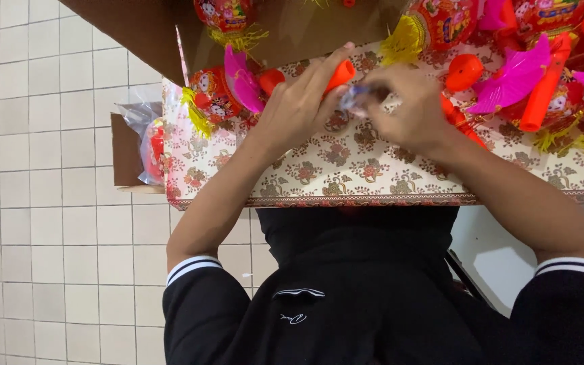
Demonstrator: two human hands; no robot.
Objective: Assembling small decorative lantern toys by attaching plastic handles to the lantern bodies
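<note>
**Orange handle and clear wrapper worked over a patterned table**

Pale square floor tiles (pixel 55 169) fill the background, and a table covered in a floral cloth (pixel 346 169) is seen from above, its near edge running just above the person's black top (pixel 346 290).

Near the middle of the table, an orange plastic handle (pixel 340 73) is gripped by the left hand (pixel 299 108), the fingers curled shut around it and the index finger laid along its length. Just beside it, a small piece of clear crinkled wrapper (pixel 354 99) is pinched by the right hand (pixel 407 111), whose fingers are closed; how firmly cannot be told.

The step in hand is judged to be the fitting or removal of the wrapper at the handle's end; a steady hold and a fine pull at the film would be called for next.

Toward the far right corner, red lantern toys (pixel 444 23), pink fans (pixel 515 78) and yellow tassels (pixel 403 37) are heaped. At the left edge, a plastic bag (pixel 144 145) rests in a brown cardboard box (pixel 124 155).
</note>
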